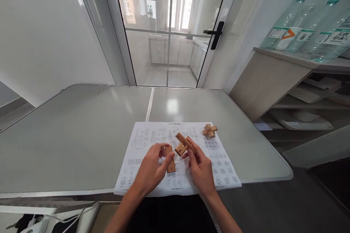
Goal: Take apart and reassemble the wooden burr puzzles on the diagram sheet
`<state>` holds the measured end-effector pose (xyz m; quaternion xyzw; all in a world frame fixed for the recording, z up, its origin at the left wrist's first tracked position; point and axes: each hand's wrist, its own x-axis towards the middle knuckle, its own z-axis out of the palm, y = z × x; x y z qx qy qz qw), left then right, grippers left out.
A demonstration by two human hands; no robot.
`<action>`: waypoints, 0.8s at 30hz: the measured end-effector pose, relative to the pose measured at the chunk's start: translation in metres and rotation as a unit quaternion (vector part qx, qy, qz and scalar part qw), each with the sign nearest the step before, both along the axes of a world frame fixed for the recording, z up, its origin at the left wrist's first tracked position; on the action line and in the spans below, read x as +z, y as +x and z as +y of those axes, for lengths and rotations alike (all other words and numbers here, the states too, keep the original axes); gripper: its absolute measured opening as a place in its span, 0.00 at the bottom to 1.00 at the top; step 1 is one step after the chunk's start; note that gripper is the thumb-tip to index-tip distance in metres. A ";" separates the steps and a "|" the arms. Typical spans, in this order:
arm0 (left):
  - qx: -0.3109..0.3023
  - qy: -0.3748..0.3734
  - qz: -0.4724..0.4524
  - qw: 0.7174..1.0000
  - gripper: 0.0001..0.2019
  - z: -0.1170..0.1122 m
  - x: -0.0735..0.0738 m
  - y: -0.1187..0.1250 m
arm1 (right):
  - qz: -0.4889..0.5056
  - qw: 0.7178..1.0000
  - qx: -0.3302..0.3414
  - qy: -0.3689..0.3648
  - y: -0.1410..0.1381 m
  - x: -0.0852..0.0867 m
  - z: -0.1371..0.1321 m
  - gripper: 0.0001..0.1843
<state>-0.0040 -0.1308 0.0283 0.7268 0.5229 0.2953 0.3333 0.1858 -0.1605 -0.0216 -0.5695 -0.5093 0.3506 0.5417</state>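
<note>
My left hand is closed round a flat wooden puzzle piece with a dark mark near its lower end; thumb and fingers pinch its upper part. My right hand grips two other wooden pieces that cross each other: a slanting wooden bar on top and a wider wooden block with a dark mark below it. The fingertips partly hide where these two meet. Both hands are just above a printed instruction sheet covered with small diagrams. Near its upper right corner sits a small assembled wooden burr puzzle.
The sheet lies on a grey table and hangs slightly over its front edge. Behind stands a glass door with a black handle. To the right, clear plastic bottles stand on a wooden shelf unit. White cables are at lower left.
</note>
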 end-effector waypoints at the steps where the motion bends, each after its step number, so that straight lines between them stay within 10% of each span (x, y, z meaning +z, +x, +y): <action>1: -0.011 0.035 0.016 0.999 0.23 0.001 -0.002 -0.003 | 0.013 1.000 -0.007 -0.008 0.001 0.000 0.001 0.26; 6: -0.077 0.101 0.079 0.989 0.45 0.002 -0.017 -0.015 | 0.050 0.999 0.003 -0.019 0.002 0.000 0.003 0.29; 18: 0.081 0.031 -0.082 0.993 0.36 0.008 -0.015 -0.021 | 0.067 0.996 0.062 -0.020 0.004 -0.001 0.000 0.27; 24: 0.046 0.078 -0.157 0.984 0.39 0.003 -0.003 -0.021 | 0.165 0.972 0.167 -0.024 0.011 0.009 0.001 0.23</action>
